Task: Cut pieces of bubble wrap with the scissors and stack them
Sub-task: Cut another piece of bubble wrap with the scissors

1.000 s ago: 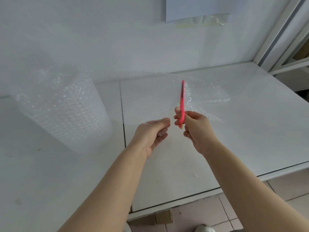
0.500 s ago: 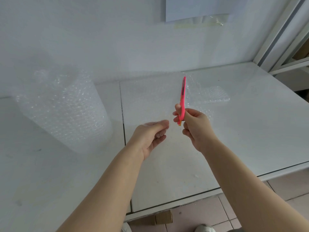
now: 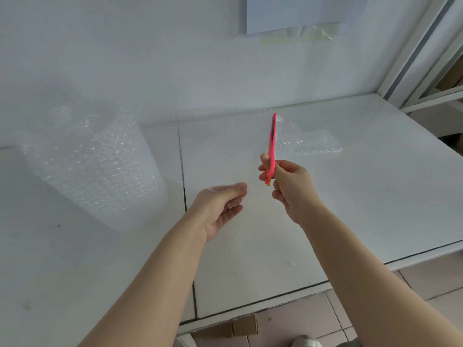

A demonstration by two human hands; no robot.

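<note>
A big roll of bubble wrap stands on the white table at the left. A sheet runs from it to the right, raised above the table. My left hand pinches the sheet's near edge. My right hand grips a pink cutting tool, blade end pointing up and away, against the sheet. Cut pieces of bubble wrap lie flat on the table beyond the tool.
A white wall rises right behind the table, with a paper sheet taped high up. A metal frame stands at the right. Below the table's front edge are tiled floor and a small cardboard box.
My right hand has pushed the pink tool a little away and up along the sheet. My left hand has stayed almost in place.
</note>
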